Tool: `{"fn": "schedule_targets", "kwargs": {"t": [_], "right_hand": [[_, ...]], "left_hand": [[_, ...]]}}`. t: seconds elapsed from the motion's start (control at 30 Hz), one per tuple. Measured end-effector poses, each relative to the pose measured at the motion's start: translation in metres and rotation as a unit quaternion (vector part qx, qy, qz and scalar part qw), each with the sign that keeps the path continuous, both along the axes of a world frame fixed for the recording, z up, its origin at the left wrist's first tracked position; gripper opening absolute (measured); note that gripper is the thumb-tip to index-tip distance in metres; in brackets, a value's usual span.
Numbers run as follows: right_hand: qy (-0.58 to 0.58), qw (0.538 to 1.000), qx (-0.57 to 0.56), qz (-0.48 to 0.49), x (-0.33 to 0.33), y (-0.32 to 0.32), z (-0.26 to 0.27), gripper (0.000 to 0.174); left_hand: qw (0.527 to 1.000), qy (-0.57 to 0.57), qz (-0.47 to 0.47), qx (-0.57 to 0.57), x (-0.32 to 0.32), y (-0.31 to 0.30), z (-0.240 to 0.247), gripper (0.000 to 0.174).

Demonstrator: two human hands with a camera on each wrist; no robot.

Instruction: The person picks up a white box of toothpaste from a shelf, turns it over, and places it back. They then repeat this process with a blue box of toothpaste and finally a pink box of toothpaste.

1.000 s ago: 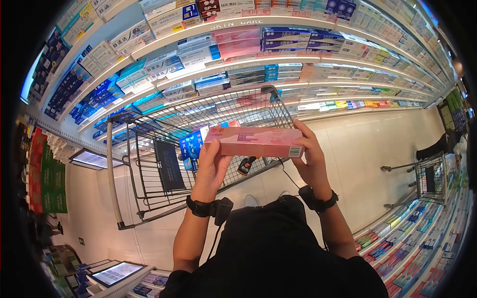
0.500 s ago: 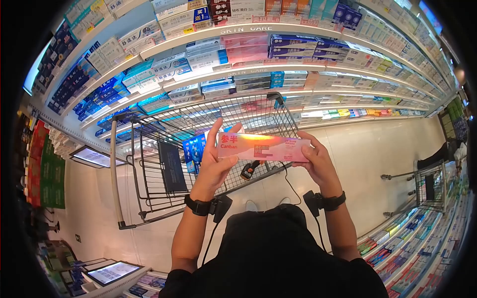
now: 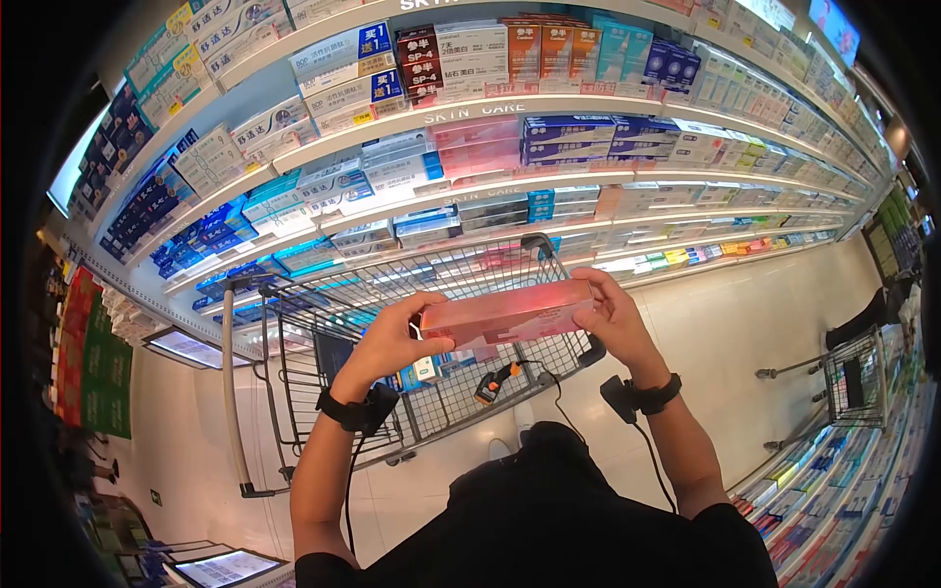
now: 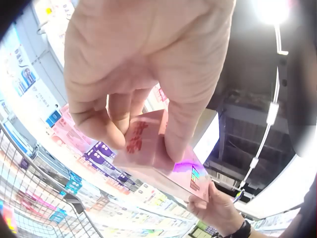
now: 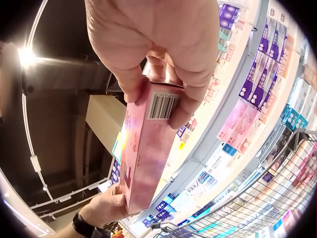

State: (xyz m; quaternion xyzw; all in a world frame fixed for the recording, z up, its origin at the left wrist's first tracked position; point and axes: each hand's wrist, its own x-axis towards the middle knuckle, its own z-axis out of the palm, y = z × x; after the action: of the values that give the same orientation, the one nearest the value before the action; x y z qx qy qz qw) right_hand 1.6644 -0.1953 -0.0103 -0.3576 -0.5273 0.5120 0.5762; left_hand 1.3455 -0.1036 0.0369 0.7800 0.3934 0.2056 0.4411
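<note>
A long pink box (image 3: 508, 312) is held level above the cart by both hands in the head view. My left hand (image 3: 385, 343) pinches its left end, thumb along the near edge. At the right end, my right hand (image 3: 619, 323) grips the corner between thumb and fingers. The left wrist view shows red lettering on the box's end (image 4: 143, 141) between thumb and fingers. In the right wrist view a barcode (image 5: 162, 105) marks the end that the right hand (image 5: 158, 54) pinches.
The wire cart (image 3: 441, 402) stands in front of the body, holding blue boxes (image 3: 417, 372) and a black-and-orange device (image 3: 496, 382) with a cable. Beyond it rise shelves (image 3: 578, 110) of boxed goods. Another cart (image 3: 855, 377) is at the right.
The pink box has tilted, its broad printed face turned away from the head view. My left hand and forearm have shifted left, and more of the upper shelves shows.
</note>
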Motion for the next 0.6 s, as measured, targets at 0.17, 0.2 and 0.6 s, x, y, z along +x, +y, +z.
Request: {"fn": "schedule_targets", "kwargs": {"t": [0.17,0.2,0.6], "right_hand": [[-0.018,0.995,0.083,0.052,0.007,0.052,0.003,0.056],[-0.021,0.996,0.073,0.049,0.009,0.064,0.004,0.057],[-0.147,0.984,-0.024,-0.102,0.080,0.111,-0.086,0.054]], "left_hand": [[0.986,0.115,-0.059,0.105,0.025,0.038,0.019,0.045],[0.983,0.125,-0.052,0.126,0.030,0.049,0.019,0.044],[0.914,0.138,0.098,0.368,0.070,0.222,-0.026,0.044]]}}
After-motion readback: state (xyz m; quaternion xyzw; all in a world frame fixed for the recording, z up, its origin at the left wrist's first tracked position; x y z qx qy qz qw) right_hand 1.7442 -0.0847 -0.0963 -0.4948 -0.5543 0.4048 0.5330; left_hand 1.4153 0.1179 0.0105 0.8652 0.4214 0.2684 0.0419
